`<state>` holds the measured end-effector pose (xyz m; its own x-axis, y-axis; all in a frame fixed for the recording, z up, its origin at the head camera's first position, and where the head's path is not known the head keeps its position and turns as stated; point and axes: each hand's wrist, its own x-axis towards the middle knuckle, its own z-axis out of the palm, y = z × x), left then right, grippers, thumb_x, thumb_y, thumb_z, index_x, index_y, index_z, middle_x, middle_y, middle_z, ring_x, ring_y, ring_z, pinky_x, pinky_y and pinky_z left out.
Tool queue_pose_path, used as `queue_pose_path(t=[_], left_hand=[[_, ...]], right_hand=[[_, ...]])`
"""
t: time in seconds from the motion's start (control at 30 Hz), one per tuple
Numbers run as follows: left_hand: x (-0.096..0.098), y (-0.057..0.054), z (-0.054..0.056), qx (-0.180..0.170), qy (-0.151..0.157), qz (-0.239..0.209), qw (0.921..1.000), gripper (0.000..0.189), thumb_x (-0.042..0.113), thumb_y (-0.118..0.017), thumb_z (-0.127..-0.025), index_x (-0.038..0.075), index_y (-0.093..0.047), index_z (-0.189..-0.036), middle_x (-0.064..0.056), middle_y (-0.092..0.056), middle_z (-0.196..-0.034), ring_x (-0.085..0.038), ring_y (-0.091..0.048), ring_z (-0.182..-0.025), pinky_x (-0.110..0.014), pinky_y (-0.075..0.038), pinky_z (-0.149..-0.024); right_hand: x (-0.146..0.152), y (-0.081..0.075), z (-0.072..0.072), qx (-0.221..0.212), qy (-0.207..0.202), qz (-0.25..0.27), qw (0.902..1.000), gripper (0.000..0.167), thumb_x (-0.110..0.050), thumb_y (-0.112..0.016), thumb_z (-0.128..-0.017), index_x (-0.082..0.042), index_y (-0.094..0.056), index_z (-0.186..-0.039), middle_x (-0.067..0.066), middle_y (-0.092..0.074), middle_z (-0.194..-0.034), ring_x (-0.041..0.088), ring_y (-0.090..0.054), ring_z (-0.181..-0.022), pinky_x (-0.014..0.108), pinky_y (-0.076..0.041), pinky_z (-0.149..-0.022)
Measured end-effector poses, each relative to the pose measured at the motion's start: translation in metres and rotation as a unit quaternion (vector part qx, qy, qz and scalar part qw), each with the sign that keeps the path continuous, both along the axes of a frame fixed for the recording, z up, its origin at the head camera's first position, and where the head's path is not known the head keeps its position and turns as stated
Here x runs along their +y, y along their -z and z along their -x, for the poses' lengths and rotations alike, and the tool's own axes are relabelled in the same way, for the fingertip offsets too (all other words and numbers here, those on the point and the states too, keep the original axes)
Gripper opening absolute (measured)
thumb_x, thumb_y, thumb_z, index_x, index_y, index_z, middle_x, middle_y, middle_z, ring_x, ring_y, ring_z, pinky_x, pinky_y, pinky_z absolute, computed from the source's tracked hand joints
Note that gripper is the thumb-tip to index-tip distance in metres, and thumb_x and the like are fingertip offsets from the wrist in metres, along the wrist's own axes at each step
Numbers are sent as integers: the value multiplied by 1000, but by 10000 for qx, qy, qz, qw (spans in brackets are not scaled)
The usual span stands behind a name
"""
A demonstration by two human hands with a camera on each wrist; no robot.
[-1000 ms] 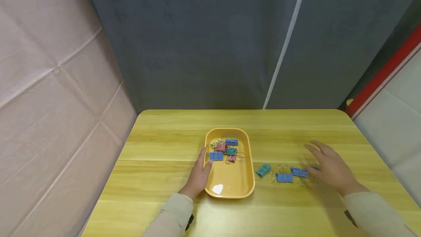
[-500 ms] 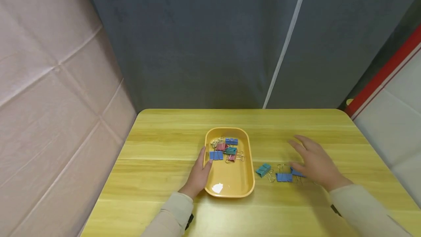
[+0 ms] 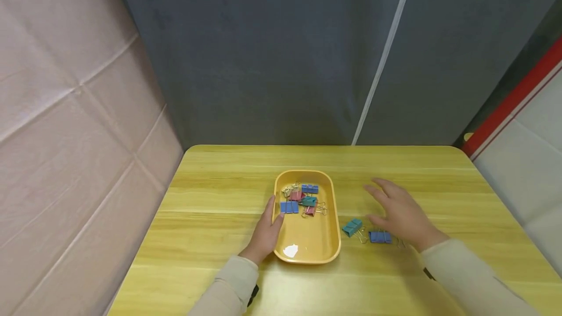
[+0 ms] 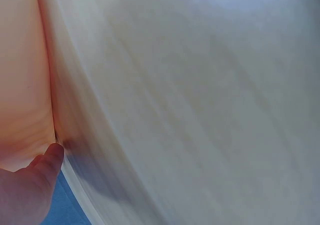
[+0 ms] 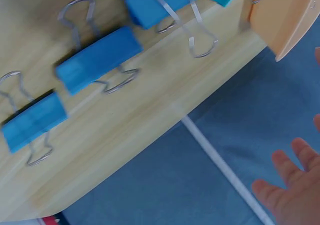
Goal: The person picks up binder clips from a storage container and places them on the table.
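The right grip [image 3: 401, 216] has moved toward the tray [image 3: 313, 238], hiding most of the middle blue clip [image 5: 100, 60] in head view.

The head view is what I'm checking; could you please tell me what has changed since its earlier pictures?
The right hand has moved leftward, nearer the yellow tray, and now hides more of the loose blue binder clips; nothing was visibly gripped or released. The left hand, tray, clips inside it and loose teal binder clip stayed put.
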<state>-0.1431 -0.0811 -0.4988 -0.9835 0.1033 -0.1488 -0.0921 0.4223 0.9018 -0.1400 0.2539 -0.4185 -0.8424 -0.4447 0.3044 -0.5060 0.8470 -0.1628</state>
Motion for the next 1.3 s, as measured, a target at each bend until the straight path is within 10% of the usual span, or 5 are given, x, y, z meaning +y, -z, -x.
queue_pose_path(t=[1.3], left_hand=[[0, 0, 1, 24, -11, -33, 10000, 60, 30, -40, -104, 19, -11, -157, -9, -18, -160, -38, -20, -144, -56, -16, -116]], right_hand=[[-84, 3, 23, -688, -760, -95, 9947, 71, -27, -81, -77, -8, -51, -139, 20, -49, -139, 39, -48, -126, 54, -43, -103]])
